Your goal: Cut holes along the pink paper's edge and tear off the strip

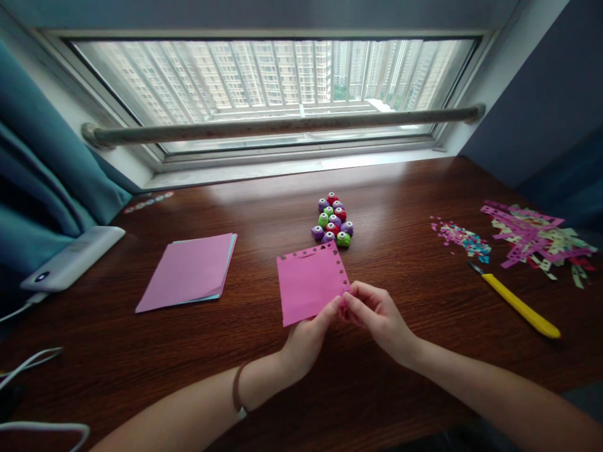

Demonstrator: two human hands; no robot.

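Observation:
A square sheet of pink paper [309, 284] is held up over the table, with small star, heart and flower shapes cut out along its top and right edges. My left hand [304, 342] is closed on its lower edge, thumb on top. At the lower right corner my right hand [379, 317] pinches the paper between thumb and fingers; the other fingers curl underneath and are partly hidden. Just beyond the sheet stands a cluster of small craft punches [333, 220] in purple, green and red.
A stack of coloured paper [191, 271] lies at left, near a white power bank [75, 257] with a cable. On the right are punched-out confetti [464, 240], a pile of cut paper strips [532, 232] and a yellow-handled knife [521, 304]. A window rail [292, 128] runs behind.

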